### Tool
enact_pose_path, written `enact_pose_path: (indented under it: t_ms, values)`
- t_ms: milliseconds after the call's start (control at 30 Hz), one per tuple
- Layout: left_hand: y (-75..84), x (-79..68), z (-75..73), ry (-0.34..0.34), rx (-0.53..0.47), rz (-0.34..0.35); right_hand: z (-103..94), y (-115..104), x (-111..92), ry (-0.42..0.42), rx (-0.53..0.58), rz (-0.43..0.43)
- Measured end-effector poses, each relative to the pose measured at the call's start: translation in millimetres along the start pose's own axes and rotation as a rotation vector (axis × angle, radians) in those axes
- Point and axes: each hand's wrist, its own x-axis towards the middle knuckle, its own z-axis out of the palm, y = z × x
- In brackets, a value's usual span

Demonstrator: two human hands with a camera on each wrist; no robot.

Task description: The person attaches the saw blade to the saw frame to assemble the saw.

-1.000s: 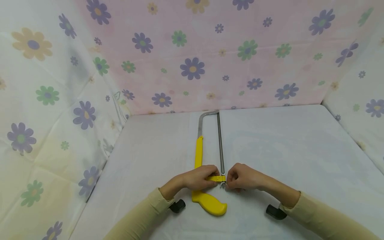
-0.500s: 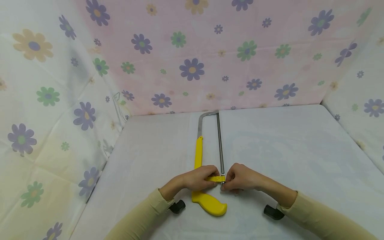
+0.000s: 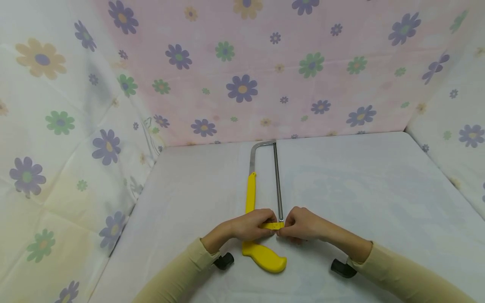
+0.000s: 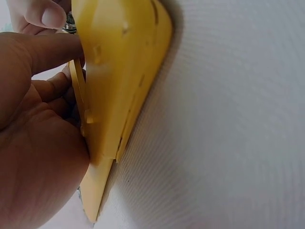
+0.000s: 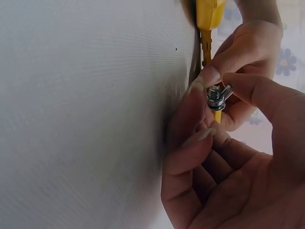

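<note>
A hacksaw with a yellow handle and a grey metal bow lies flat on the white table. Its blade runs along the right side of the frame. My left hand grips the short yellow crosspiece near the handle. At the end of that piece, my right hand pinches a wing nut on a threaded bolt. In the right wrist view the thumb touches one wing, with the fingers around the other side. The head view hides the nut behind the right fingers.
The white table extends around the saw on both sides. A pink flowered cloth hangs behind it, with white flowered cloth at the left. Black devices are strapped at both wrists.
My right hand has moved slightly left, and its fingers have closed over the wing nut, which showed beside them a second ago. The left hand and the saw stay in place.
</note>
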Motion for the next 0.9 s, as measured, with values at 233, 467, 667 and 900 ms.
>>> enact_pose_path:
  t_ms: [233, 467, 667, 900]
  values:
    - [-0.7, -0.3, -0.1, -0.012, 0.001, 0.003, -2.2, 7.0, 2.2, -0.063, 0.134, 0.037]
    - [-2.8, 0.2, -2.3, -0.034, -0.007, 0.012, -7.4, 18.7, 5.4, -0.144, 0.271, -0.001]
    - [-3.5, 0.6, -3.8, -0.042, -0.003, 0.028, -10.4, 26.7, 8.4, -0.206, 0.380, -0.025]
    - [-3.1, 0.8, -2.6, -0.036, -0.010, 0.023, -12.1, 28.7, 8.1, -0.245, 0.436, -0.032]
